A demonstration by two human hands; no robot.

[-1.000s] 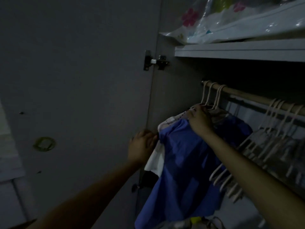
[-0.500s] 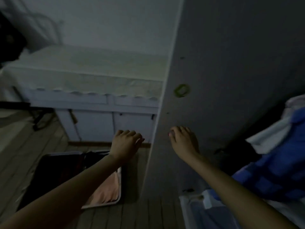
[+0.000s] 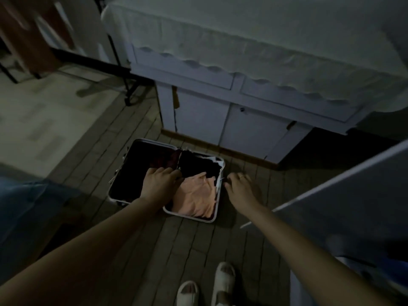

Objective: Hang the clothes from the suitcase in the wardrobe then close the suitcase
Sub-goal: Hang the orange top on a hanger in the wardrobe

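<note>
Suitcase (image 3: 141, 149) open on floor at frame centre, long axis running upper left to lower right | peach garment (image 3: 196, 195) in lower-right half | left hand (image 3: 160, 183) over it, fingers curled, grasp unclear | right hand (image 3: 240, 188) relaxed, empty, beside rim

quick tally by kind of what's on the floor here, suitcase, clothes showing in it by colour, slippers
open suitcase: 1
peach garment in it: 1
dark clothes in it: 1 pile at least, too dim to separate
white slippers: 2
total: 5 things
</note>
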